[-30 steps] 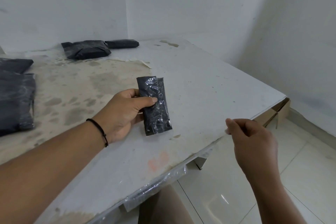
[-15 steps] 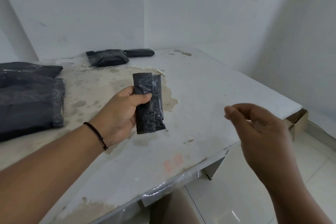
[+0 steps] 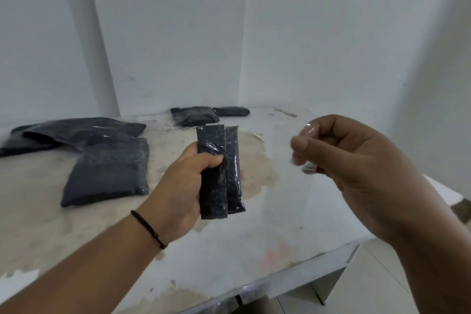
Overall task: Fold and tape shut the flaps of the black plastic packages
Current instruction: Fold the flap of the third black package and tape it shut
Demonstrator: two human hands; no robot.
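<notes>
Black, crinkled plastic — a narrow folded package (image 3: 219, 171) — is held upright above the stained white tabletop (image 3: 267, 232) by the left hand (image 3: 178, 186). The thumb is curled across the front of the package and the other fingers are wrapped behind it, so that the hand is closed in a firm grip around the package's middle. One long flap is seen folded over the front, its edge running lengthwise down the package. A thin black cord bracelet (image 3: 149, 229) is worn on the left wrist.

The right hand (image 3: 356, 160) is raised to the right of the package and apart from it, with the fingers curled and the thumb and forefinger brought together. A faint glossy sliver is visible at the fingertips; whether a piece of clear tape is pinched there cannot be told from this view.

Farther back on the tabletop, to the left, a flat dark grey plastic pouch (image 3: 107, 173) is laid, with a larger dark plastic bag (image 3: 76, 132) beside and behind it. Near the corner of the white walls (image 3: 305, 46), a small dark wrapped bundle (image 3: 195, 116) and a slim dark roll-shaped parcel (image 3: 233, 111) are set touching each other. Pale tiled floor (image 3: 377, 285) is visible beyond the table's near edge — at lower right.
</notes>
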